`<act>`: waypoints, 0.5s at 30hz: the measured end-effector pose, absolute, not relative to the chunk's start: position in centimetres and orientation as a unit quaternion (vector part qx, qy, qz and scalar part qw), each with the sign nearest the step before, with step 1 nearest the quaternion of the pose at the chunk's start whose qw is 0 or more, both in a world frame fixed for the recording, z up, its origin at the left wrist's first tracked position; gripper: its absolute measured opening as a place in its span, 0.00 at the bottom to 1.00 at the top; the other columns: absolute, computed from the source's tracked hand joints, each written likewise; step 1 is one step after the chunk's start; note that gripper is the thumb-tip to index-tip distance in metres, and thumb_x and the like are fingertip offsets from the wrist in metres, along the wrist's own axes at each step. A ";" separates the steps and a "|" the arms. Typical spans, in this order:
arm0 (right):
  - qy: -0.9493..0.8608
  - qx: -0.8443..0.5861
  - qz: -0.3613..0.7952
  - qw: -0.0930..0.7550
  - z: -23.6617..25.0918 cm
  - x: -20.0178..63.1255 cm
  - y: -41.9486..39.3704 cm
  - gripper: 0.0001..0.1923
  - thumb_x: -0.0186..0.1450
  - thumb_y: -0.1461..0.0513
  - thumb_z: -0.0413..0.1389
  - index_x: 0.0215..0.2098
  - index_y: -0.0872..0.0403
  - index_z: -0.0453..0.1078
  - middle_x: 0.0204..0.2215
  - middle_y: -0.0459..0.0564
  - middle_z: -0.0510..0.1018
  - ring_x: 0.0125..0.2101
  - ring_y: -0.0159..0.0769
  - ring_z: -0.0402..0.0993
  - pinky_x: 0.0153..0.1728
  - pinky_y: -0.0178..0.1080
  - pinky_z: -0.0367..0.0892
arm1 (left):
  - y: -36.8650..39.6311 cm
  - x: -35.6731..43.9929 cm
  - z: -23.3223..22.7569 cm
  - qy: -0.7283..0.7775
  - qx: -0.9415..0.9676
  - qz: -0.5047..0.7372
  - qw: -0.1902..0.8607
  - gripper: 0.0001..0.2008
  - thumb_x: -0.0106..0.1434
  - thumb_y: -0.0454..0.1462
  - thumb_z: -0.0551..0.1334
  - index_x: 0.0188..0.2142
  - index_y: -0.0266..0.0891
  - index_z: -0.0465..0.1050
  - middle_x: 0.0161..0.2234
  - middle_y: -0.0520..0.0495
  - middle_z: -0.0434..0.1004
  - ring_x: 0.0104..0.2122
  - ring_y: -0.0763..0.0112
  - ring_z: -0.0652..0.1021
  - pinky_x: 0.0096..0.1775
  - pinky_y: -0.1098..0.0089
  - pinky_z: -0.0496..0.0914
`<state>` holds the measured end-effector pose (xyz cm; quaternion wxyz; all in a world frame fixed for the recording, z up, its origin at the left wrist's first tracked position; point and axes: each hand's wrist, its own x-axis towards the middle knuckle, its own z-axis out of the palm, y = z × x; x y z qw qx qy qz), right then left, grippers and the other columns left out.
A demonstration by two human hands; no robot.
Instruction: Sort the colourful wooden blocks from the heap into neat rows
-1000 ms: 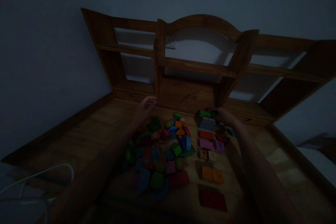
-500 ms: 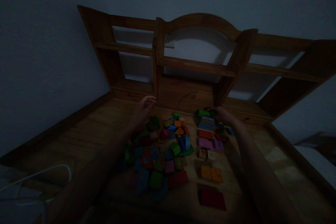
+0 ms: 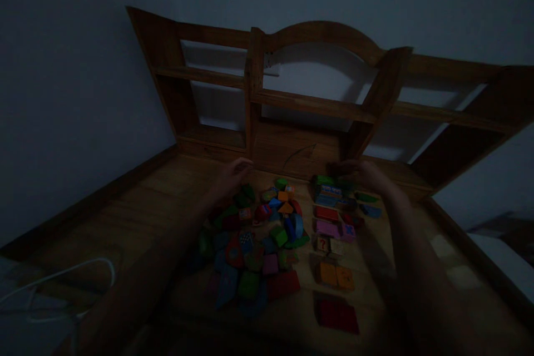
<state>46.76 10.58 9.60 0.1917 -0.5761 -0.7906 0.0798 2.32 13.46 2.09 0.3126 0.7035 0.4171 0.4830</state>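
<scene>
Your right hand (image 3: 365, 173) hovers at the far end of a row of blocks (image 3: 331, 245), just above the green block (image 3: 324, 180) that caps the row. The light is too dim to tell whether your fingers are spread or closed, or whether they touch anything. That green block lies flat with its long axis running left to right, as do the blue (image 3: 327, 199), red (image 3: 326, 213) and pink (image 3: 327, 228) blocks behind it toward you.

The only writing you can read is a red question mark on a small pale block (image 3: 322, 243) midway down the row; the other printed faces are too dark to make out.

Your left hand (image 3: 233, 176) hangs at the far left edge of the loose pile of blocks (image 3: 254, 245), left of the row, fingers loosely curled and holding nothing. Both hands sit just short of the wooden shelf (image 3: 308, 105) standing on the desk (image 3: 142, 217).
</scene>
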 end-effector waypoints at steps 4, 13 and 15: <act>-0.790 -0.577 0.029 0.203 11.0 46.4 9.8 0.19 0.65 0.53 0.61 0.50 0.54 0.79 0.46 0.55 0.84 0.45 0.49 0.82 0.46 0.46 0.75 | 13.6 2.2 1.6 0.450 0.729 0.412 0.309 0.20 0.63 0.50 0.60 0.42 0.38 0.78 0.43 0.41 0.82 0.44 0.55 0.80 0.46 0.59 0.73; -0.841 -0.513 0.024 0.172 13.3 38.9 6.9 0.13 0.71 0.56 0.57 0.49 0.53 0.79 0.43 0.54 0.84 0.41 0.44 0.82 0.43 0.40 0.73 | 14.3 -1.0 2.3 0.454 0.727 0.285 0.428 0.24 0.52 0.49 0.73 0.44 0.38 0.79 0.44 0.40 0.84 0.42 0.53 0.83 0.44 0.59 0.77; -0.858 -0.486 0.043 0.160 13.1 36.5 6.0 0.13 0.71 0.56 0.58 0.50 0.51 0.79 0.44 0.53 0.84 0.42 0.45 0.82 0.44 0.41 0.72 | 13.8 -2.2 2.9 0.416 0.749 0.265 0.441 0.26 0.48 0.47 0.76 0.45 0.39 0.79 0.43 0.41 0.84 0.42 0.55 0.83 0.42 0.61 0.77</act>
